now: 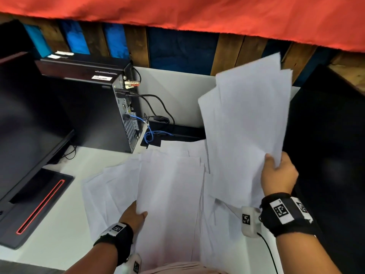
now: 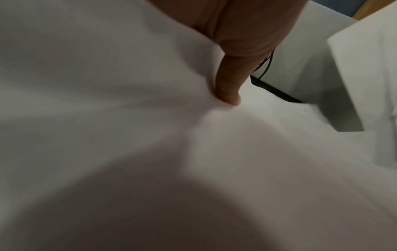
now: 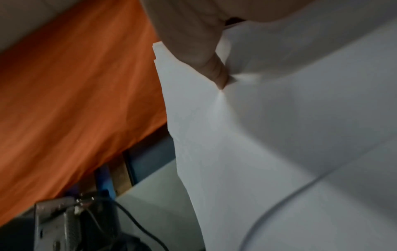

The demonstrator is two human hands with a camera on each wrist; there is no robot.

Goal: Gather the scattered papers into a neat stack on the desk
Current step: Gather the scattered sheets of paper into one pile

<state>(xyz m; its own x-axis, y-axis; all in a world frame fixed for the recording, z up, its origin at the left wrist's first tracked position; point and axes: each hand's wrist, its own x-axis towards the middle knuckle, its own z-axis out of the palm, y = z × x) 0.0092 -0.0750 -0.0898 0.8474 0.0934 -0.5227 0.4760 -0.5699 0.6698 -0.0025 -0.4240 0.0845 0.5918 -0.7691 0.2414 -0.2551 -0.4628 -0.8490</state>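
Plain white papers [image 1: 171, 186] lie fanned and overlapping across the white desk [image 1: 65, 230], their edges out of line, spreading from beside the computer tower toward the near edge. A second sheaf of white sheets [image 1: 246, 123] stands raised above the desk at the right, tilted and splayed, its corners misaligned, pinched at its lower edge. The topmost sheet of the spread is lifted at its left edge.

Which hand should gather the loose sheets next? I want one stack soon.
Probably the left hand: it already grips the loose sheets on the desk. The right hand holds a raised bundle.
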